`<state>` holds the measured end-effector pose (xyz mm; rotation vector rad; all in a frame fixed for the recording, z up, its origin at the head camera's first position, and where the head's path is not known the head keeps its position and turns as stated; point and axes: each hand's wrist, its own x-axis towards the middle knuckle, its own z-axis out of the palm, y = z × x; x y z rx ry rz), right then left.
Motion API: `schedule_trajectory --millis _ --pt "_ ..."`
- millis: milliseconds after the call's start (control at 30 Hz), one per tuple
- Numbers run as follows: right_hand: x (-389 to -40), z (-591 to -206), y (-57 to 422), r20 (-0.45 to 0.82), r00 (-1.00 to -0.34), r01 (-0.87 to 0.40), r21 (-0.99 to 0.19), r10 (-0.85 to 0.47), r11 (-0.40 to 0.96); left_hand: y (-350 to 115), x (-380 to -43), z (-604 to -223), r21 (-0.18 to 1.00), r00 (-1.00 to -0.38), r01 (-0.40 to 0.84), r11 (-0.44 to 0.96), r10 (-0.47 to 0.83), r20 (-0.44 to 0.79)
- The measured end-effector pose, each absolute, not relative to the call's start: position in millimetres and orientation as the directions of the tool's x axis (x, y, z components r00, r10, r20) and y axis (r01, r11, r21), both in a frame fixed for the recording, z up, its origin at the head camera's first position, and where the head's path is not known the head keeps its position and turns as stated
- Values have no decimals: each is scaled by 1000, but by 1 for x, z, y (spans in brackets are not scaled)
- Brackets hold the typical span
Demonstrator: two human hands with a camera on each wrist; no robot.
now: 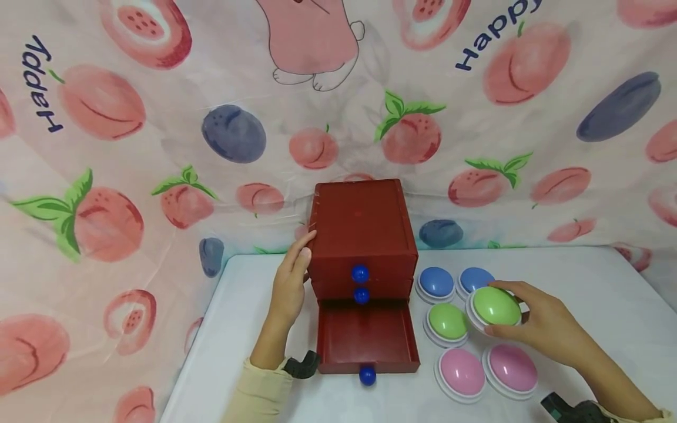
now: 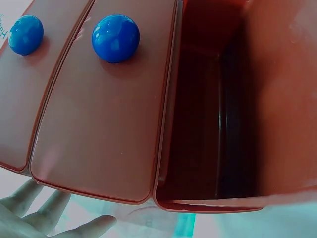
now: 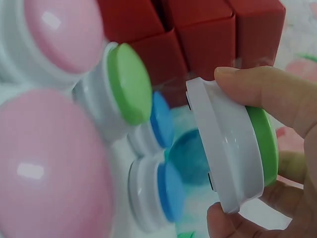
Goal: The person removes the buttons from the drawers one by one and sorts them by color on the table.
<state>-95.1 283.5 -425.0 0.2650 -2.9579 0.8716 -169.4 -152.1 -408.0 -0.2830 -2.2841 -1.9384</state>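
Note:
A dark red drawer box (image 1: 362, 223) with blue round knobs stands on the white table, its bottom drawer (image 1: 367, 335) pulled out. My left hand (image 1: 291, 282) rests against the box's left side, fingers fairly straight. Between thumb and fingers my right hand (image 1: 547, 320) holds a green-topped white push button (image 3: 233, 148), lifted and tilted off the table. Around it stand a second green button (image 1: 447, 321), two blue buttons (image 1: 436, 282) behind, and two pink buttons (image 1: 462, 372) in front. Inside the pulled-out drawer no object shows.
A cloth printed with peaches and berries (image 1: 312, 147) hangs behind the table and on its left. The white tabletop (image 1: 608, 282) runs on to the right of the buttons. Black wrist straps (image 1: 301, 365) sit on both forearms.

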Motion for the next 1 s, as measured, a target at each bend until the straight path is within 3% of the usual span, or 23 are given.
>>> schedule_trajectory --millis 467,1000 --pt "-91 -453 305 -102 -994 18 -518 -40 855 -152 -170 -410 961 -974 226 157 59 219" --pt "-95 -473 302 -64 -998 13 -518 -24 855 -152 -169 -409 962 -972 235 135 58 229"
